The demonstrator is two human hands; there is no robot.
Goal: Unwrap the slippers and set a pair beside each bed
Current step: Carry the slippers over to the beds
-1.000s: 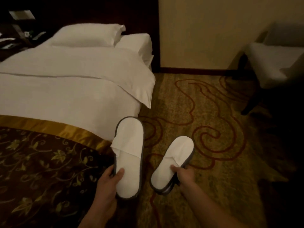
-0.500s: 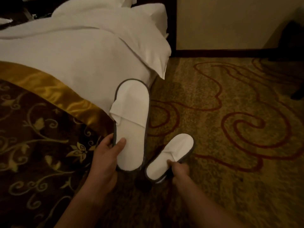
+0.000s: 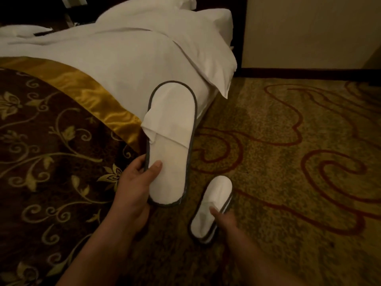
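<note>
Two white slippers with grey edging are in view. My left hand [image 3: 135,182] grips the heel of the larger-looking slipper [image 3: 171,129], thumb on its insole, holding it in the air beside the bed [image 3: 115,58]. The second slipper [image 3: 214,195] lies low on the patterned carpet [image 3: 288,162] close to the bed's side. My right hand [image 3: 224,220] holds that slipper's heel end, thumb on top; its other fingers are hidden beneath.
The bed has white sheets, a gold band and a dark floral runner [image 3: 51,162] on the left. A cream wall with dark skirting [image 3: 309,72] stands at the back. Carpet stretches out to the right.
My right hand has lowered its slipper down to the carpet next to the bed. The view has come closer to the bed; the left hand's slipper stays raised.
</note>
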